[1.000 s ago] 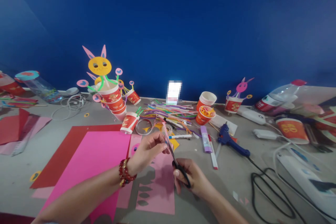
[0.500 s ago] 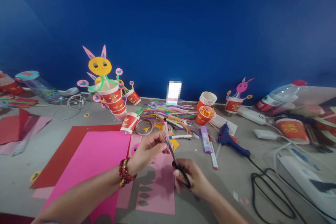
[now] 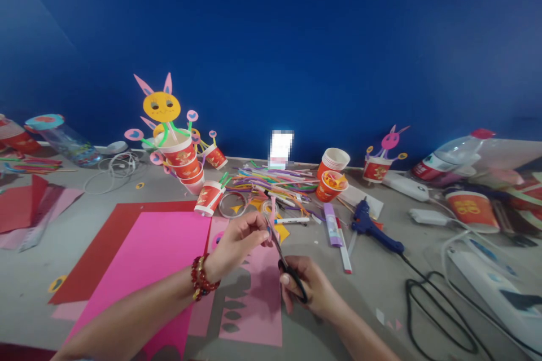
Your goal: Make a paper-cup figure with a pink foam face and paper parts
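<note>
My left hand (image 3: pixel 243 240), with red bead bracelets at the wrist, pinches a small piece of pink paper (image 3: pixel 273 211). Black-handled scissors (image 3: pixel 292 277) are in my right hand (image 3: pixel 311 285), their blades pointing up and left against the pink piece by my left fingertips. Whether the blades are parted I cannot tell. Below both hands lies a light pink sheet (image 3: pixel 258 316) with several leaf-shaped holes. To its left, a bright pink sheet (image 3: pixel 146 271) overlaps a red sheet (image 3: pixel 91 262).
A blue glue gun (image 3: pixel 372 225) with a black cord lies to the right, near a purple glue stick (image 3: pixel 332 225). Behind my hands is a pile of pipe cleaners (image 3: pixel 275 183). Stacked paper cups (image 3: pixel 186 169) carry a yellow rabbit face (image 3: pixel 161 106). A power strip (image 3: pixel 495 287) sits far right.
The top of the pink piece has swung slightly to the right near the scissor blades. Both hands stay in almost the same place.
</note>
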Action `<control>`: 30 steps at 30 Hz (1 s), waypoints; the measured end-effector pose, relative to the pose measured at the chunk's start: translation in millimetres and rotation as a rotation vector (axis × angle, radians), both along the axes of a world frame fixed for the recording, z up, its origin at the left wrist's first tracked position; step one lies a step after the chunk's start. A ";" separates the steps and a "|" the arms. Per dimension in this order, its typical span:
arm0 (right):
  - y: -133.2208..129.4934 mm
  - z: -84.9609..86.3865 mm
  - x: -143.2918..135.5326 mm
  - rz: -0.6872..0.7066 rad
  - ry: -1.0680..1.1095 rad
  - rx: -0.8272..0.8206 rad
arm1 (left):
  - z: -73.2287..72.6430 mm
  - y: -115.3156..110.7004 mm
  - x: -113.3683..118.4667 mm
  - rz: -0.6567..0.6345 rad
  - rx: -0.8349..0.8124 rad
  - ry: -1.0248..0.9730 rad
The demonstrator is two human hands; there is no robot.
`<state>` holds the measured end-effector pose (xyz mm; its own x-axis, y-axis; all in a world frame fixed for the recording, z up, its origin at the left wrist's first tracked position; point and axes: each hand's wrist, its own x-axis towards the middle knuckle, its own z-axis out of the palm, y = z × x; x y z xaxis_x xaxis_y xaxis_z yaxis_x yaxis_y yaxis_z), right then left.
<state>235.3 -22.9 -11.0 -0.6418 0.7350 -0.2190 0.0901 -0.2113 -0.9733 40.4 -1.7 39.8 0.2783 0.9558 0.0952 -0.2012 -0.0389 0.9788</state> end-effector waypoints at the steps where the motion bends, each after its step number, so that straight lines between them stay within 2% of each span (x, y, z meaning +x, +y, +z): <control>1: 0.0 0.0 0.4 0.001 -0.004 -0.002 | 0.4 0.4 0.0 0.003 0.004 -0.006; 30: -0.5 -3.8 0.9 0.001 -0.013 -0.030 | 6.2 0.0 -0.9 0.002 0.008 0.011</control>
<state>236.2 -23.4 -14.8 -0.6394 0.7274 -0.2491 0.1029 -0.2402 -0.9653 39.5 -1.7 46.0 0.2776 0.9556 0.0993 -0.1900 -0.0467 0.9807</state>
